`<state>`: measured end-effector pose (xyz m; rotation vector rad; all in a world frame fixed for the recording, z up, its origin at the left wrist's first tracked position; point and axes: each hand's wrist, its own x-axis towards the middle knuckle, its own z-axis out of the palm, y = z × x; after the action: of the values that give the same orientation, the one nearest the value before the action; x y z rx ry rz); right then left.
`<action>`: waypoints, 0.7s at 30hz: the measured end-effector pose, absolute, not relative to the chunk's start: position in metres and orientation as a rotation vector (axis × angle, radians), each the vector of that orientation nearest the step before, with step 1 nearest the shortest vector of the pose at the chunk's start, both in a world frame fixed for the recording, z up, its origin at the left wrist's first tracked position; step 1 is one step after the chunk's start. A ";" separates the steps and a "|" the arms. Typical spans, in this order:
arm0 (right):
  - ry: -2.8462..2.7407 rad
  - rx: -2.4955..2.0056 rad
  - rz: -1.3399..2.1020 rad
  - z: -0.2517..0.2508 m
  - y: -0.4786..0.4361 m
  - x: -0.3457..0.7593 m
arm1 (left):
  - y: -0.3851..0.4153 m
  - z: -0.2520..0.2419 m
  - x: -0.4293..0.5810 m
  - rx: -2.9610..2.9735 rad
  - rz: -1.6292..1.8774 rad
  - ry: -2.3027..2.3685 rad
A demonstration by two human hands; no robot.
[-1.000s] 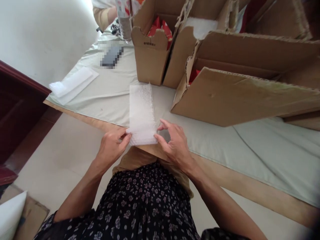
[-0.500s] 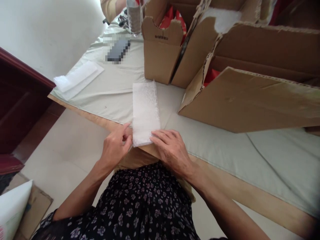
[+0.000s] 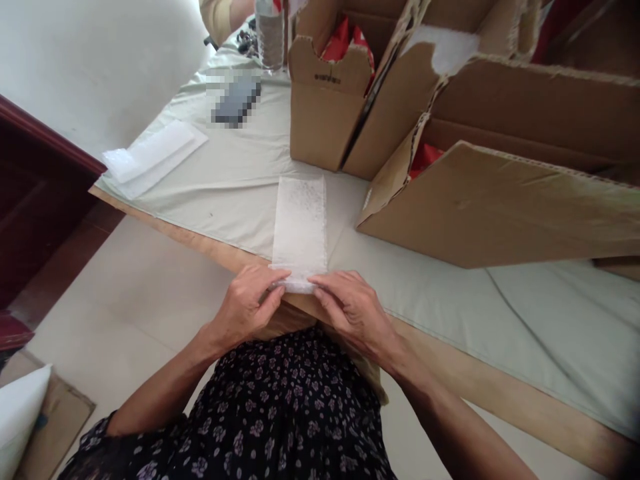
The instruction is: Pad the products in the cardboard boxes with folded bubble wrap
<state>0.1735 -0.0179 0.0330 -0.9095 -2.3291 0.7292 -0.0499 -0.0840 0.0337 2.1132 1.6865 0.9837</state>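
A white strip of what looks like bubble wrap point(image 3: 301, 223) lies on the pale green cloth, its near end at the table's front edge. That near end is folded or rolled up into a narrow band. My left hand point(image 3: 253, 300) pinches the left end of the band between thumb and fingers. At its right end, my right hand point(image 3: 347, 303) grips the band the same way. The undersides of the fingertips are hidden.
Cardboard boxes point(image 3: 320, 120) with red packets stand behind and to the right. More white wrap point(image 3: 153, 157) lies at the left, near a blurred dark object point(image 3: 237, 100). A clear container point(image 3: 270, 37) and another person's arm point(image 3: 220, 17) are at the back.
Both hands have closed on the near end of the wrap, which is now folded up. The strip has shifted slightly to the right, and its flat part is shorter.
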 end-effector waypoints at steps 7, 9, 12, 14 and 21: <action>-2.391 -0.855 0.204 0.041 -0.024 0.175 | -0.065 0.027 -0.049 2.049 0.998 1.825; -2.497 -0.785 0.174 0.038 -0.019 0.170 | -0.063 0.022 -0.049 2.082 1.019 1.895; -2.556 -0.787 0.223 0.033 -0.006 0.164 | -0.069 0.021 -0.049 2.111 1.072 1.904; -2.541 -0.799 0.355 0.033 0.002 0.164 | -0.077 0.023 -0.050 2.163 1.085 1.833; -2.428 -0.906 0.339 0.036 0.006 0.169 | -0.058 0.022 -0.059 2.163 1.024 1.824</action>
<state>0.1686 0.0060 0.0361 -0.9056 -2.4280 0.3386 -0.0586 -0.0577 0.0223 2.1633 1.8236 1.0243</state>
